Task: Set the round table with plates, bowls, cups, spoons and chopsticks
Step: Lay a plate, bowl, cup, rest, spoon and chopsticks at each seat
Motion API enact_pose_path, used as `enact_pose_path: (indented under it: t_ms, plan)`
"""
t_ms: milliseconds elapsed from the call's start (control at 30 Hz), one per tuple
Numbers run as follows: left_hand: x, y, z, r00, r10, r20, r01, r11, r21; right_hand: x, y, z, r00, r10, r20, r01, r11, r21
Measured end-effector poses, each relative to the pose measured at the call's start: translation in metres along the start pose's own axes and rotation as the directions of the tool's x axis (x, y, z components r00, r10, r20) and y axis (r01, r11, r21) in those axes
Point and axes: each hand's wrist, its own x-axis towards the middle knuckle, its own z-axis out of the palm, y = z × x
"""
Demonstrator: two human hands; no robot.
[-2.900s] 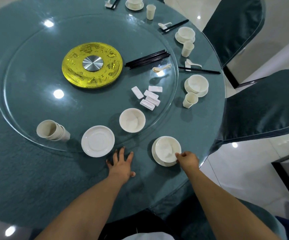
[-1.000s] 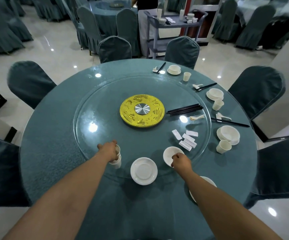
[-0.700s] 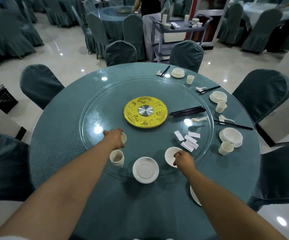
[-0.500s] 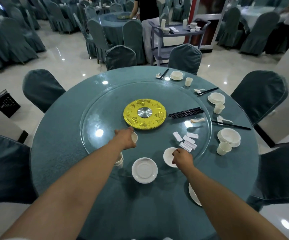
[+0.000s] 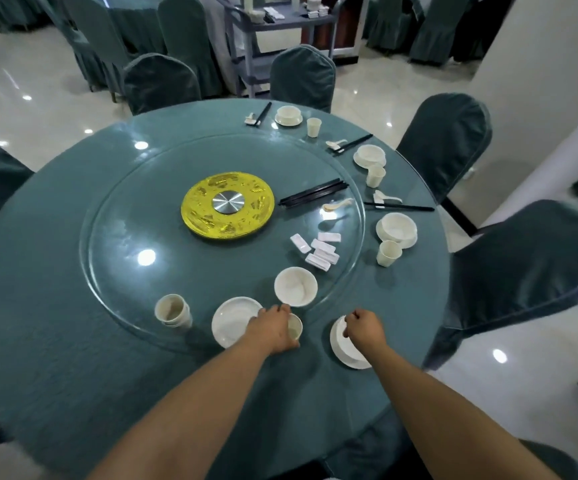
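Your left hand (image 5: 273,329) has its fingers wrapped round a cup (image 5: 294,331), held just past the glass turntable's (image 5: 114,188) near edge, between the plate (image 5: 233,322) on the turntable and the bowl (image 5: 344,344) on the desk (image 5: 55,368). Your right hand (image 5: 363,329) hovers over that bowl, fingers curled together; whether they touch its rim, you cannot tell.

No text, label or number can be read anywhere.
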Motion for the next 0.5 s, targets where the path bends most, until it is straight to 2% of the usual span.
enact_pose_path:
  t_ms: [300, 500]
  plan:
    - [0.017, 0.023, 0.061, 0.998, 0.016, 0.057, -0.017, 1.0, 0.003, -0.001, 0.051, 0.002, 0.992, 0.124, 0.032, -0.125, 0.992, 0.015]
    - [0.03, 0.033, 0.079, 0.996, 0.015, 0.09, -0.012, 0.999, -0.036, 0.005, 0.07, 0.002, 0.989, 0.147, 0.015, -0.147, 0.989, 0.028]
